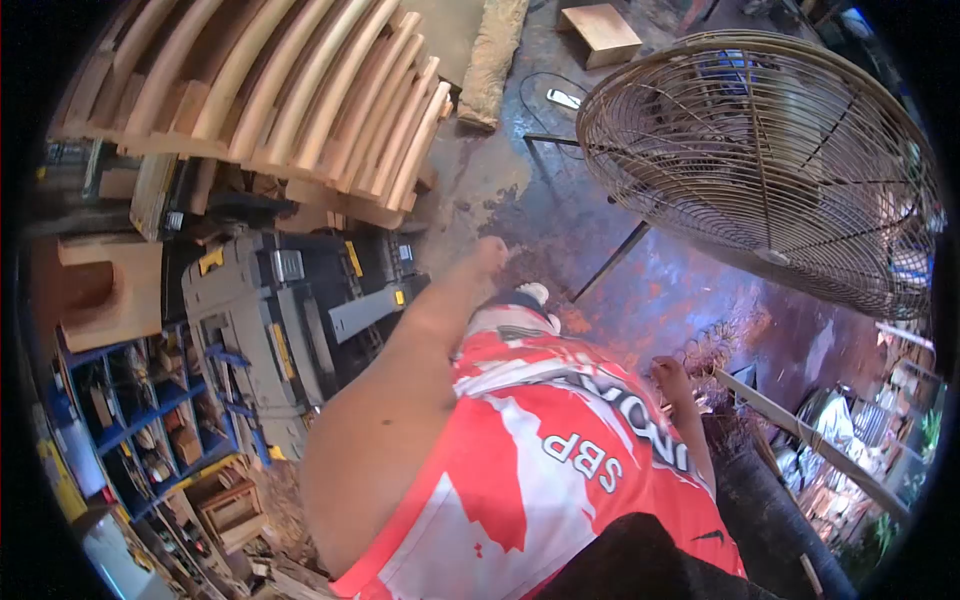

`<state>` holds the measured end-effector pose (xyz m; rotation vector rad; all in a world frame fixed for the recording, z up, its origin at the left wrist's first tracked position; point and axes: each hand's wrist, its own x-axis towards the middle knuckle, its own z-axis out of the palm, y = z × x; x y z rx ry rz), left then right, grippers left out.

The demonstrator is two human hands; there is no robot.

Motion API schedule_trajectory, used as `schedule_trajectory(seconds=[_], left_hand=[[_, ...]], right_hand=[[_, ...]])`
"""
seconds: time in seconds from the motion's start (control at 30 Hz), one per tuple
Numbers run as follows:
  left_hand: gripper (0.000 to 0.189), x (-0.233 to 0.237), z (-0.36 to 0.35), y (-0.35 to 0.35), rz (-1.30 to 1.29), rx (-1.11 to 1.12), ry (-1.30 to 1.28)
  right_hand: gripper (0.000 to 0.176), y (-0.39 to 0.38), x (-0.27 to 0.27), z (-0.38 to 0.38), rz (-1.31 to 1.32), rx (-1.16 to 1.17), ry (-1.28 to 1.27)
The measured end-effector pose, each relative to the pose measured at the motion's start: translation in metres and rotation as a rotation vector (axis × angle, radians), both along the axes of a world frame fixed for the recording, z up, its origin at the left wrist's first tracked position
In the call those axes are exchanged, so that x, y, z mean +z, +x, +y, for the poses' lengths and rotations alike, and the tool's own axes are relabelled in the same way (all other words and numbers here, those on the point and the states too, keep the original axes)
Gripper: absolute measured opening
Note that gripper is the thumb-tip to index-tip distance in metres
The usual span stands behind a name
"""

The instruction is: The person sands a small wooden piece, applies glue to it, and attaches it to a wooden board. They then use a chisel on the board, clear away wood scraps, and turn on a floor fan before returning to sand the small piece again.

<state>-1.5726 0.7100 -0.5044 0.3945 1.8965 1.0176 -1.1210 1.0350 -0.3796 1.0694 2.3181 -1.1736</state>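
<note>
My left arm reaches out past the tool box, with my left hand (491,256) at its end, fingers curled in and nothing visible in them. To the right of the red and white shirt (520,430), my right hand (672,376) hangs with bent fingers, and no object shows in it. Both hands are over the stained floor (640,310). Neither visibly touches an object. The black and grey tool box (235,330) stands left of my left arm.
Curved wooden slats (270,90) are at the upper left. A large wire-caged fan (760,170) stands at the right on thin legs. A wooden block (600,32) and a phone-like object (564,98) lie ahead. Blue compartments (140,430) sit at left, a long plank (810,440) at right.
</note>
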Motion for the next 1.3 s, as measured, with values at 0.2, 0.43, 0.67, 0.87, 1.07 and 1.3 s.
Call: schedule_trajectory(seconds=[0.2,0.43,0.67,0.87,1.07,1.3], left_hand=[[0.019,0.018,-0.027,-0.061,0.418,0.045,-0.114],[0.033,-0.004,0.094,-0.223,0.369,-0.110,-0.286],[0.027,0.036,0.232,-0.331,0.270,-0.508,-0.140],[0.019,0.055,0.274,-0.371,0.255,-0.697,-0.139],[0.025,0.061,0.323,-0.411,0.505,-0.756,-0.138],[0.035,0.030,0.426,-0.419,0.441,-1.019,-0.194]], right_hand=[[0.034,0.062,-0.052,-0.007,-0.141,0.065,-0.017],[0.031,0.025,0.030,-0.037,-0.193,-0.544,-0.224],[0.032,-0.118,0.094,-0.071,-0.244,-0.500,-0.163],[0.034,-0.326,0.146,0.030,0.057,-0.252,0.115],[0.036,-0.520,0.245,0.170,0.390,-0.077,0.646],[0.039,-0.570,0.290,0.307,0.037,-0.174,1.148]])
